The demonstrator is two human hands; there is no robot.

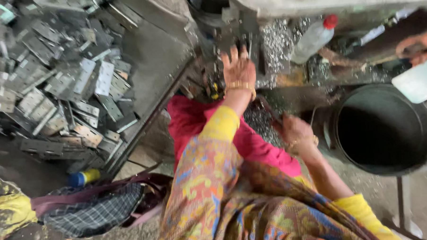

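Head view shows us, nearest, our right hand (pixel 297 133) with fingers closed on a thin dark handle (pixel 269 111) above the pink cloth (pixel 194 120) on our lap. Farther out, our left hand (pixel 238 71) reaches with fingers spread open to the small metal part at the press machine (pixel 238 19); what it touches is blurred. We judge 1 piece should be seated squarely, fingers clear. A pile of hinge plates (pixel 65 82) fills the bench's left side; a black bucket (pixel 384 128) stands right.
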